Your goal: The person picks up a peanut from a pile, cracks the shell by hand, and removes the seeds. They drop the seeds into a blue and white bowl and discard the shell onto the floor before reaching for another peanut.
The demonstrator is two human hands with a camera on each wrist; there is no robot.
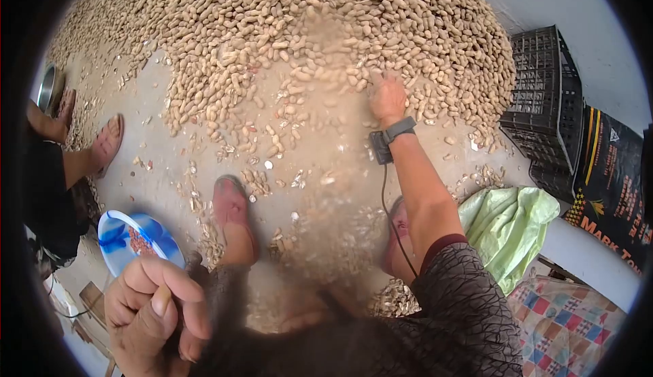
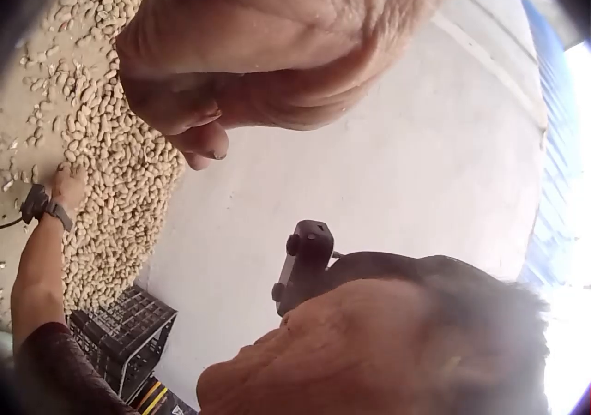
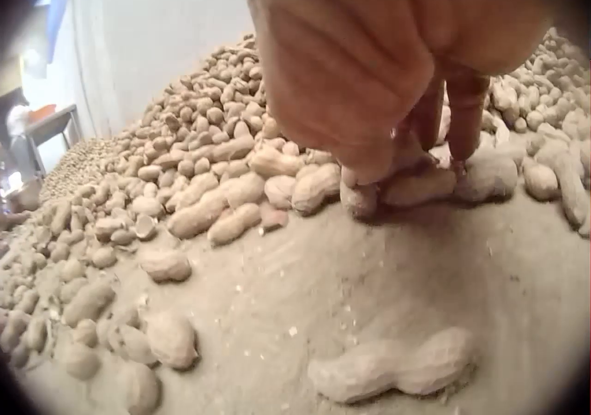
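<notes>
My right hand (image 1: 389,98) reaches down to the front edge of a big heap of unshelled peanuts (image 1: 326,30). In the right wrist view the thumb and fingers of this hand (image 3: 397,83) point down and pinch at a peanut (image 3: 420,186) on the floor. My left hand (image 1: 156,316) is raised at the lower left of the head view, its fingers curled and the thumb bent against them; no object shows in it. The left wrist view has this hand (image 2: 268,55) at the top, with its inner side partly hidden.
A blue and white basin (image 1: 112,241) with reddish kernels stands at the left, beside another person's foot (image 1: 109,142). Black crates (image 1: 544,98), a printed black bag (image 1: 612,180) and a pale green sack (image 1: 510,227) are at the right. Shells and loose peanuts lie around my shoes (image 1: 231,207).
</notes>
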